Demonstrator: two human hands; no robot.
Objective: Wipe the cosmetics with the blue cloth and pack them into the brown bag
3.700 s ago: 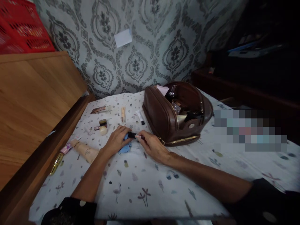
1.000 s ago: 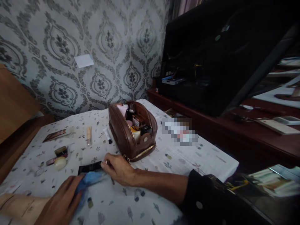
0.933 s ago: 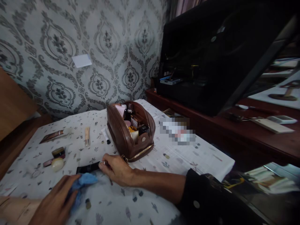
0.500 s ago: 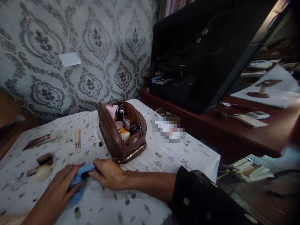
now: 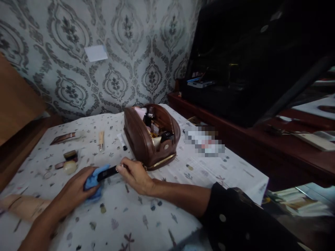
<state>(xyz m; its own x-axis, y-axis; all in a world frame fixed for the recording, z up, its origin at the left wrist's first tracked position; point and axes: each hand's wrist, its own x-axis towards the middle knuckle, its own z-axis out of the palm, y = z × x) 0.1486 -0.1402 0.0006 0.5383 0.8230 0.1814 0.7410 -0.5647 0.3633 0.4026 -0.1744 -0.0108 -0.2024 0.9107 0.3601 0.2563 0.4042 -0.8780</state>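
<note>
My left hand (image 5: 74, 186) is closed on a crumpled blue cloth (image 5: 91, 181), which wraps one end of a slim black cosmetic tube (image 5: 108, 172). The tube's other end is pinched between the thumb and fingers of my right hand (image 5: 138, 177); its exact kind does not show. Just beyond my right hand stands a brown makeup bag (image 5: 140, 144), unzipped at the top, with bottles, tubes and compacts inside. To the left of the bag lie a small white tube with a black cap (image 5: 122, 142) and a beige tube (image 5: 101, 140).
A patterned white cloth (image 5: 146, 216) covers the table. On its left lie a flat brown-pink case (image 5: 62, 138), a dark compact (image 5: 70, 155) and a round cream-coloured item (image 5: 70, 167). A large black television (image 5: 243, 69) stands on a dark red cabinet (image 5: 235, 139) at right.
The view has swung left, so things appear further right. My hands have drawn slightly apart, and more of the black tube shows between the blue cloth and my right fingers.
</note>
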